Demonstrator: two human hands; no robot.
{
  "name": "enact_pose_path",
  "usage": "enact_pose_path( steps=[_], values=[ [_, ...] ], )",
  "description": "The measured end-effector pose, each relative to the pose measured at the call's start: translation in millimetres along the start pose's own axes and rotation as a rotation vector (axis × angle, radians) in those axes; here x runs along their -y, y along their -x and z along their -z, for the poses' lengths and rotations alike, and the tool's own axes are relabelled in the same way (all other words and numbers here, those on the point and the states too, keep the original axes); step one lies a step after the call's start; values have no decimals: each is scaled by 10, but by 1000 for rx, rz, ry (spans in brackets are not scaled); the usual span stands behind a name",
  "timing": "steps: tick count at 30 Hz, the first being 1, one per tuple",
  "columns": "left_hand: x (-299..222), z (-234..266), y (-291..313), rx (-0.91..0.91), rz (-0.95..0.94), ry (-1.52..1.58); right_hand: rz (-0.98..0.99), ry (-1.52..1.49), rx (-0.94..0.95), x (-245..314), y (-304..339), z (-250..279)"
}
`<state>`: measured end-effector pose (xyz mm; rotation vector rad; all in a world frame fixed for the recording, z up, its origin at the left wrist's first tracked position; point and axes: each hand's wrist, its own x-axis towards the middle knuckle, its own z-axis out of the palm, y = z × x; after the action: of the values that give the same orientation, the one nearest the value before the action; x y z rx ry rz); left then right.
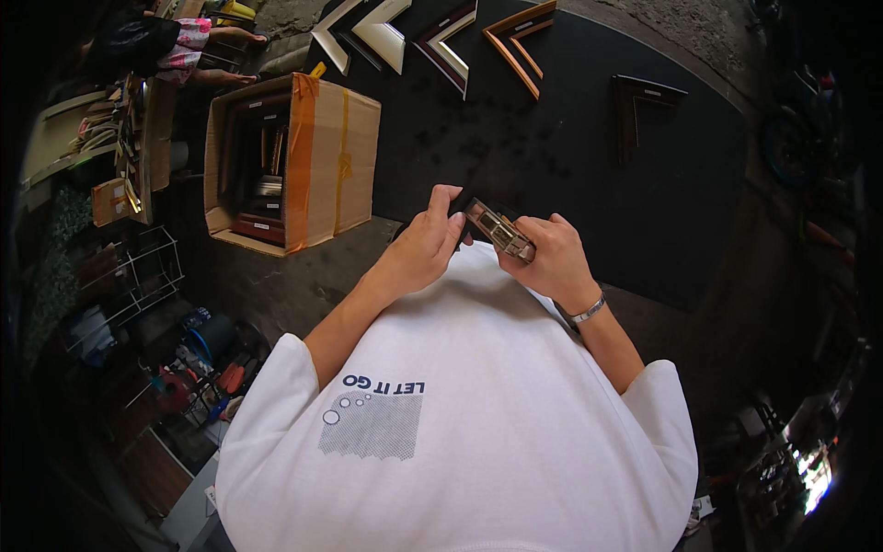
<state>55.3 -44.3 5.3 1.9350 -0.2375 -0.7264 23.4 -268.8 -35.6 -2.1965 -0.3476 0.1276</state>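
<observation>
"So, what's in your hands?"

"Two hands, two items. My right hand (552, 259) is wrapped round a metal hand tool (499, 231), shiny, open-framed, stapler-like. My left hand (425, 241) pinches a dark piece (466, 204), just in front of my shirt (515, 405)."

"Touching?"

"Tool's nose sits right at the piece. Contact: can't tell."

"Table count?"

"Five V-shaped frame corners (379, 41) on the matte black tabletop (570, 184): four in a row at the far side, one off right. Two pale metallic, one maroon with silvery inner lip, one orange-brown, one near-black. Smooth faces, slanted ends."

"Box?"

"One cardboard box (359, 138), orange tape, open side facing left. More frame corners inside, too shadowed to count."

"Unclear bits?"

"Dark piece blends into the black; part sits behind my fingers. One other person (189, 46), upper left: legs and patterned shorts show, rest murky."
</observation>
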Motion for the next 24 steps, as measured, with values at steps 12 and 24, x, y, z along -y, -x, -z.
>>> enact_pose_path(
  steps=[12,24],
  values=[
    [-15,-44,-4,46,41,-3,8,2,43,-73,43,101],
    [52,14,-80,65,6,-28,33,1,-66,-198,29,-108]
  ],
)
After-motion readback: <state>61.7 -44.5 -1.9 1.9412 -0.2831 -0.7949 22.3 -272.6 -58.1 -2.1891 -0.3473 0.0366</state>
